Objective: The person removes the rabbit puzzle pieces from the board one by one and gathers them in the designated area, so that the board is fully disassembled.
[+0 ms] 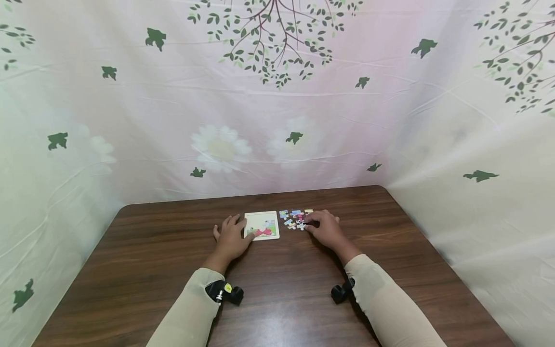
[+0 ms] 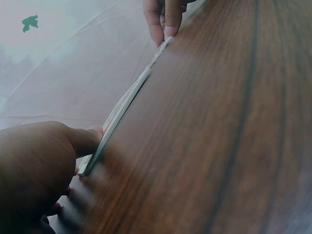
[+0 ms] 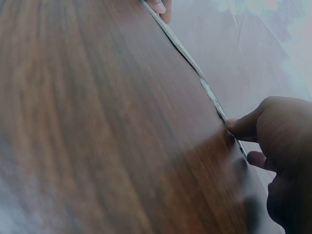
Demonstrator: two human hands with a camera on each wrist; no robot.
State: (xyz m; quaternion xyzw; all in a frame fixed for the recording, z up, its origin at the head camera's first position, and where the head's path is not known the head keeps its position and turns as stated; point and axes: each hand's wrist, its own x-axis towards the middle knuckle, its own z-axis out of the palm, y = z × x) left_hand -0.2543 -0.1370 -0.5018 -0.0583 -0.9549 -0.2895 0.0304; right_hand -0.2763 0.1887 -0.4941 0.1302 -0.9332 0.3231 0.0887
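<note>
A square puzzle board with a pale frame lies near the table's far side, partly filled with a pink and green picture. My left hand rests at its left edge, thumb on the lower left corner; in the left wrist view the thumb of the left hand touches the board's edge. Several loose jigsaw pieces lie right of the board. My right hand is at their right side, thumb and forefinger at a piece; whether it is pinched is unclear. The right wrist view shows the right hand touching the pieces' edge.
The brown wooden table extends toward me and to both sides. A pale curtain with leaf and flower prints hangs behind the table's far edge and along both sides.
</note>
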